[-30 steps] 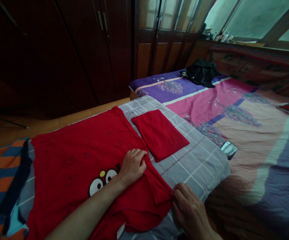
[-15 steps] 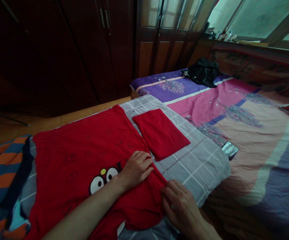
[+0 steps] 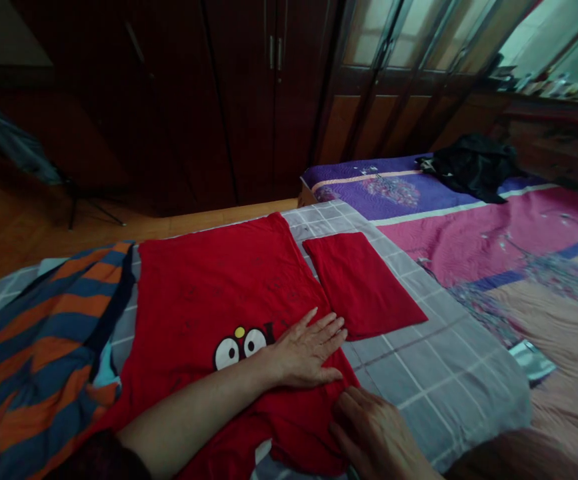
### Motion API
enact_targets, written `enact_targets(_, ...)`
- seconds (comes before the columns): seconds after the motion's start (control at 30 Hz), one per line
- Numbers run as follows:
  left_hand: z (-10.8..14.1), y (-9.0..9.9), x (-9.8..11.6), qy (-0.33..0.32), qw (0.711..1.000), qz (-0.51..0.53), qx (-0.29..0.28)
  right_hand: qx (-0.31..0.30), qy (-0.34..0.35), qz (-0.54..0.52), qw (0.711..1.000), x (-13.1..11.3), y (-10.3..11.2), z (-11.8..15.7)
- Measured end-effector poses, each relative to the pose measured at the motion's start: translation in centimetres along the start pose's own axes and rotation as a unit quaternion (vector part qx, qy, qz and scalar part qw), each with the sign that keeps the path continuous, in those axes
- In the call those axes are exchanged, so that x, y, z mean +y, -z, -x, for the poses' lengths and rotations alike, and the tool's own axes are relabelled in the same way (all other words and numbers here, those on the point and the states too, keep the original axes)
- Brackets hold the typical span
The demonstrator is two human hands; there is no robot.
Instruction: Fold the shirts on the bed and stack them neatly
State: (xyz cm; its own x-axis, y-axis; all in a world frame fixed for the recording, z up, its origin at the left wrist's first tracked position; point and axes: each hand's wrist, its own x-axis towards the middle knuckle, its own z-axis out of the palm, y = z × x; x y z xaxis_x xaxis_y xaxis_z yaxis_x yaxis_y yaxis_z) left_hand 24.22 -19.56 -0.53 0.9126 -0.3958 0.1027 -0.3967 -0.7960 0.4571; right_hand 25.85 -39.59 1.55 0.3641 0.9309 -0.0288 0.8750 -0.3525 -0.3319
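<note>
A red T-shirt [image 3: 209,280] with printed cartoon eyes lies spread on a grey checked cover. My left hand [image 3: 311,350] rests flat on its right part, fingers stretched out and slightly spread. Lower right, my right hand [image 3: 373,427] has its fingers bent closed on the shirt's edge; the fingertips are partly hidden. Beyond my left hand lies a flat red piece of cloth [image 3: 363,287]; whether it joins the shirt I cannot tell. The shirt's near part is bunched in folds.
An orange-and-blue striped garment [image 3: 53,353] lies at left. On the right is a bed with a patterned quilt [image 3: 413,233], bearing a black garment [image 3: 473,167] and a phone-like flat object [image 3: 533,361]. Dark wardrobes [image 3: 249,120] stand behind; a thin-legged stand [image 3: 73,193] is far left.
The view has turned left, so everything sits further right and more of the striped garment shows. My left hand's fingers have flattened out and spread. My right hand stays at the shirt's edge.
</note>
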Motion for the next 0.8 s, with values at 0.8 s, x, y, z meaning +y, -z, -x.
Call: enact_targets(0.8, 31.5, 6.2, 4.5, 0.56, 0.744, -0.012, 0.364, -0.066, 0.513, -0.041, 0.855, -15.3, -2.6, -10.1)
